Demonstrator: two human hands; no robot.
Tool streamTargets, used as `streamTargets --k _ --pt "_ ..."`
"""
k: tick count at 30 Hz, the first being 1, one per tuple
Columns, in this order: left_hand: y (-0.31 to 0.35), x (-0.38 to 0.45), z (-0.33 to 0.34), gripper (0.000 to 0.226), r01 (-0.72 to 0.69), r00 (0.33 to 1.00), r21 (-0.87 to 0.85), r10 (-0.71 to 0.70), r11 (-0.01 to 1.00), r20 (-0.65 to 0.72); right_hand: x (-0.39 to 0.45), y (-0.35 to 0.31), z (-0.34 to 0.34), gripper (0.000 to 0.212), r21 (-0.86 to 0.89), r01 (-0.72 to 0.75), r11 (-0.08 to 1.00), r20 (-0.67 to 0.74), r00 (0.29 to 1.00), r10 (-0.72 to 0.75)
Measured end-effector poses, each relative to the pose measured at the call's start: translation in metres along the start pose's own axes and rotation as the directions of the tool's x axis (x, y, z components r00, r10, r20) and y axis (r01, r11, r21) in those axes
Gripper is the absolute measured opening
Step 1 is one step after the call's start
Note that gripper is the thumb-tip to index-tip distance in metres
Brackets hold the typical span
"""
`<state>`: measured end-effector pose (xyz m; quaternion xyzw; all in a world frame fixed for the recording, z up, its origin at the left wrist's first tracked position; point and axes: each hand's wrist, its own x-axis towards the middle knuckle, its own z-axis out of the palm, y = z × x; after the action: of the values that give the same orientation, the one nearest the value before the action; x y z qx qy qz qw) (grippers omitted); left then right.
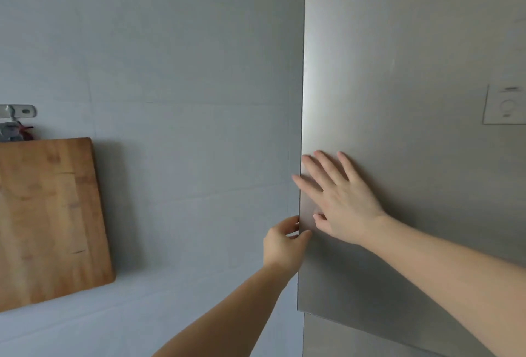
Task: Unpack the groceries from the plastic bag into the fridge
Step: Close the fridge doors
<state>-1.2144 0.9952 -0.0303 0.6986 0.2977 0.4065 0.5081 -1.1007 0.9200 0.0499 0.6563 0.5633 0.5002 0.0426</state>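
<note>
The silver fridge door (404, 78) fills the right half of the head view, its left edge running down the middle. My left hand (284, 243) grips that left edge, fingers curled around it and thumb on the front face. My right hand (341, 200) lies flat on the door's front, fingers spread, just above and right of the left hand. Below the upper door a second door panel (327, 336) shows. No plastic bag or groceries are in view.
A pale grey tiled wall (170, 72) stands left of the fridge. A wooden cutting board (48, 220) leans against it at the far left, with a metal bracket (17, 112) above it. A small control panel (505, 105) sits on the door at right.
</note>
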Motion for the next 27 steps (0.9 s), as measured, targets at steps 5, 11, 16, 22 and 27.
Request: streamTargets --k 5,11,16,22,27 --pt "-0.010 0.045 0.017 0.022 0.030 0.999 -0.045 -0.029 0.999 0.037 0.015 0.014 0.030 0.103 -0.015 -0.100 0.995 0.061 0.993 0.100" --pt "-0.014 0.074 0.030 0.025 -0.020 0.999 0.015 0.019 1.000 0.050 0.027 0.022 0.052 0.100 -0.038 -0.134 0.990 0.109 0.984 0.138" --pt "-0.018 0.090 0.032 0.018 -0.077 0.996 0.082 0.074 0.994 0.040 0.029 0.025 0.062 0.100 -0.008 -0.137 0.991 0.067 0.988 0.137" --pt "-0.019 0.097 0.028 0.016 -0.122 0.992 0.120 0.117 0.985 0.046 0.030 0.023 0.062 0.099 -0.005 -0.139 0.990 0.087 0.986 0.139" --pt "-0.020 0.097 0.026 0.016 -0.134 0.990 0.151 0.127 0.979 0.056 0.030 0.024 0.060 0.098 -0.012 -0.129 0.992 0.137 0.982 0.130"
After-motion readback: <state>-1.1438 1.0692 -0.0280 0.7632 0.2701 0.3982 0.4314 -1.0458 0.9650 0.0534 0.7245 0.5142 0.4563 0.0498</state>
